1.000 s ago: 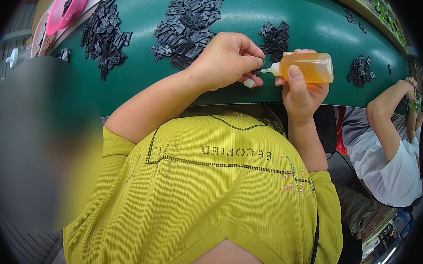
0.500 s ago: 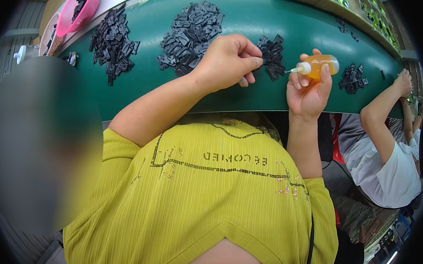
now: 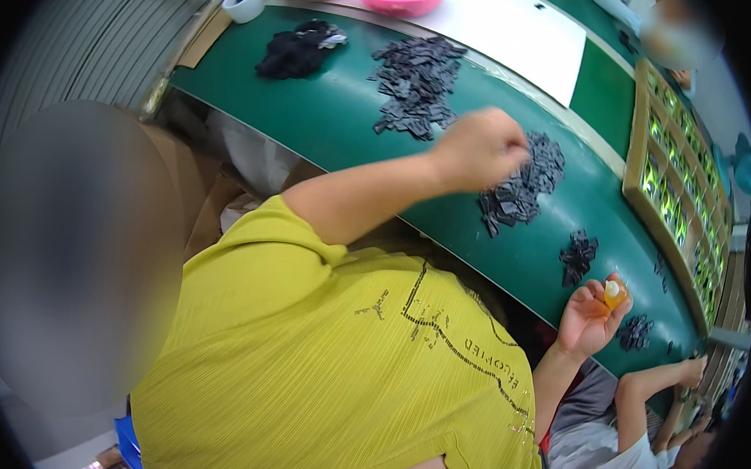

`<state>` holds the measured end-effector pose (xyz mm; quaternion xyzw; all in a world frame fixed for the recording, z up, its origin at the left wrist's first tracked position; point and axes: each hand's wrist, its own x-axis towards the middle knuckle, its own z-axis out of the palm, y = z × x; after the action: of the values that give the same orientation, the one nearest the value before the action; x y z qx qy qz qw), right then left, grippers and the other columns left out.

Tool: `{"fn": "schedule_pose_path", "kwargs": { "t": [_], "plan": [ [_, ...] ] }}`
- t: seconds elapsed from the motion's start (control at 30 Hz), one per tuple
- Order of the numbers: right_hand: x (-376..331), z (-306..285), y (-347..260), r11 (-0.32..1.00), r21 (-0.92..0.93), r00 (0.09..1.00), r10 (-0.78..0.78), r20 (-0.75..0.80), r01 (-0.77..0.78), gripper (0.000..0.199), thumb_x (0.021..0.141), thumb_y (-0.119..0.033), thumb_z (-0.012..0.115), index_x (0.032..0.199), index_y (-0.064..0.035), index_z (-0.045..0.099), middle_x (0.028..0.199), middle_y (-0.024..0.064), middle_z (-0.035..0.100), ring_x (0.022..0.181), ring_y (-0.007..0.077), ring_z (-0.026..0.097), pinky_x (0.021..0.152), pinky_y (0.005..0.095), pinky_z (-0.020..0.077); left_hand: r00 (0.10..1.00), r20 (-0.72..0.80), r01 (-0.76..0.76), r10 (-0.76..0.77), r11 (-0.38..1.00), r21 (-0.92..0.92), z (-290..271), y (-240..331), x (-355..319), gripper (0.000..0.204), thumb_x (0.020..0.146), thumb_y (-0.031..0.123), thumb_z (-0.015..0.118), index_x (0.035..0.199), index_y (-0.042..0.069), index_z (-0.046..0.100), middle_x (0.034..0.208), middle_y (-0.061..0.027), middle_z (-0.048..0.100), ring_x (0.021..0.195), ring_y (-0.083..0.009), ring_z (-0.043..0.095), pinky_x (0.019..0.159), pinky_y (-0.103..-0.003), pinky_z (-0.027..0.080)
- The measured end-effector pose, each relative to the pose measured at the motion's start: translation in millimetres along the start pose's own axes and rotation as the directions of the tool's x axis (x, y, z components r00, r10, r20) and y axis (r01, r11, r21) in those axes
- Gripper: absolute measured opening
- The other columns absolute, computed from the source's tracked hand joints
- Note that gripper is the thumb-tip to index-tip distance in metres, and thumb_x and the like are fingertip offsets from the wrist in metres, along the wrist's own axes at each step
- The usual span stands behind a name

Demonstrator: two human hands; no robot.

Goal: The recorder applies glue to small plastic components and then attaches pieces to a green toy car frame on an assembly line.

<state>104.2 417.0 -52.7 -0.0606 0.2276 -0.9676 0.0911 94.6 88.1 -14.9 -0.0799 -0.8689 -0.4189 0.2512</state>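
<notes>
My left hand (image 3: pixel 480 151), blurred by motion, is over the near left edge of a large heap of flat dark grey plastic pieces (image 3: pixel 535 179). Its fingers are curled together; whether they pinch a piece cannot be seen. Lower right, at the green table's near edge, my right hand (image 3: pixel 587 326) is closed around a small squeeze bottle (image 3: pixel 616 298) of amber liquid, its white cap turned toward me. Just up and left of that bottle lies a smaller cluster of black pieces (image 3: pixel 578 258). Another small cluster (image 3: pixel 636 332) is to its right.
A second grey heap (image 3: pixel 415 88) and a bunched black cloth (image 3: pixel 296 52) lie on the green table (image 3: pixel 339 122) to the left. Behind are a pink bowl (image 3: pixel 396 5) and a white tape roll (image 3: pixel 243 4). A compartmented tray (image 3: pixel 636 167) stands far right; a co-worker's arm (image 3: pixel 634 409) rests near.
My view has swung left. My left hand has left the small black cluster beside the bottle and moved to the large grey heap. My right hand still holds the bottle, now turned toward me.
</notes>
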Motion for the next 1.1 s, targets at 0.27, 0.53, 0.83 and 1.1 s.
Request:
{"fn": "schedule_pose_path", "kwargs": {
  "t": [0.27, 0.53, 0.83, 1.1],
  "plan": [
    [33.5, 82.5, 54.7, 0.920, -0.132, 0.920, 0.382, 0.084, -0.370, 0.037, 0.097, -0.028, 0.048, 0.126, -0.0059, 0.046, 0.119, 0.0153, 0.055, 0.103, 0.0280, 0.059, 0.077, 0.0324, 0.0557, 0.661, -0.662, 0.725, -0.352, 0.525, 0.445, -187.1, -150.4, -34.9, 0.040, 0.074, 0.028, 0.067, 0.111, 0.017, 0.059, 0.107, -0.0134, 0.057, 0.096, -0.0326, 0.059, 0.079, -0.043, 0.049],
    [65.7, 159.0, 186.7, 0.781, -0.336, 0.839, 0.541, -0.058, -0.527, 0.027, 0.092, -0.020, 0.057, 0.112, -0.0053, 0.048, 0.104, 0.0124, 0.059, 0.093, 0.0276, 0.064, 0.067, 0.0293, 0.0562, 0.718, -0.650, 0.582, -0.249, 0.726, 0.365, -213.2, -133.1, -83.7, 0.017, 0.066, 0.022, 0.072, 0.073, 0.007, 0.068, 0.081, -0.0095, 0.062, 0.077, -0.0273, 0.061, 0.069, -0.037, 0.050],
    [83.1, 187.4, 301.1, 0.731, -0.380, 0.778, 0.626, 0.043, -0.567, 0.032, 0.089, -0.014, 0.059, 0.112, -0.0060, 0.039, 0.106, 0.0140, 0.054, 0.091, 0.0358, 0.064, 0.072, 0.0370, 0.0571, 0.726, -0.611, 0.396, -0.315, 0.918, -0.004, -214.3, -102.0, -104.0, 0.017, 0.066, 0.017, 0.071, 0.071, 0.002, 0.065, 0.066, -0.0078, 0.063, 0.057, -0.0177, 0.058, 0.056, -0.029, 0.048],
    [79.5, 199.3, 340.7, 0.728, -0.328, 0.755, 0.652, 0.063, -0.602, 0.029, 0.089, -0.013, 0.059, 0.110, -0.0073, 0.039, 0.106, 0.0133, 0.053, 0.092, 0.0348, 0.064, 0.074, 0.0385, 0.0570, 0.828, -0.347, 0.375, -0.440, 0.895, -0.241, -207.3, -91.0, -116.3, 0.014, 0.077, 0.009, 0.073, 0.085, 0.000, 0.066, 0.075, -0.0006, 0.063, 0.069, -0.0060, 0.058, 0.065, -0.020, 0.046]
  ]
}}
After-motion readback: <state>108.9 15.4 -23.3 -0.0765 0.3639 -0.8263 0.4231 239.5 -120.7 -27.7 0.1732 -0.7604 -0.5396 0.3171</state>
